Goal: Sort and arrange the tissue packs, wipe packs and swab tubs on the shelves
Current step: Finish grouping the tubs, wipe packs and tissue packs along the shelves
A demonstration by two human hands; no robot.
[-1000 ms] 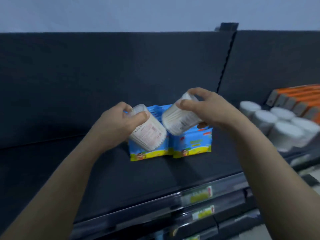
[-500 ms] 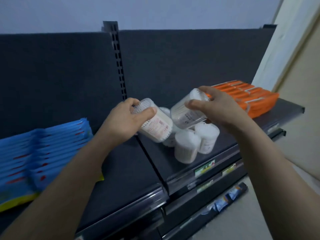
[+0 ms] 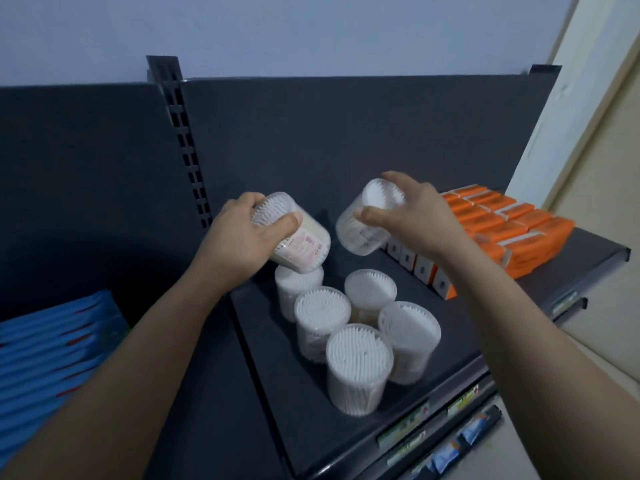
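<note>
The swab tub in the left hand (image 3: 298, 239) carries a white label with small red print along its side, too blurred to read. The swab tub in the right hand (image 3: 363, 221) shows only faint dark marks low on its wall, also unreadable. Both are clear, round tubs packed with white cotton swabs, whose tips form a ridged white disc at the top.

Both tubs are held tilted in the air above the shelf (image 3: 311, 420). The left one's long axis runs from its top, up and to the left inside the grip, down to the right. The right one's axis runs from its top, under the fingers, down to the left. Their bases face each other and stay apart.

The left hand (image 3: 235, 244) wraps its tub, with the thumb lying across the near side. The right hand (image 3: 419, 216) grips its tub near the top, with the thumb on the near wall.

Below both grips, five standing tubs (image 3: 358, 365) sit upright in a tight cluster. Whether the rearmost touches the left-held tub cannot be told. Beyond the right wrist lie orange packs (image 3: 502, 230) in rows, and outside the left forearm lie blue packs (image 3: 45, 358). The price labels (image 3: 401, 427) on the shelf edge are illegible.
</note>
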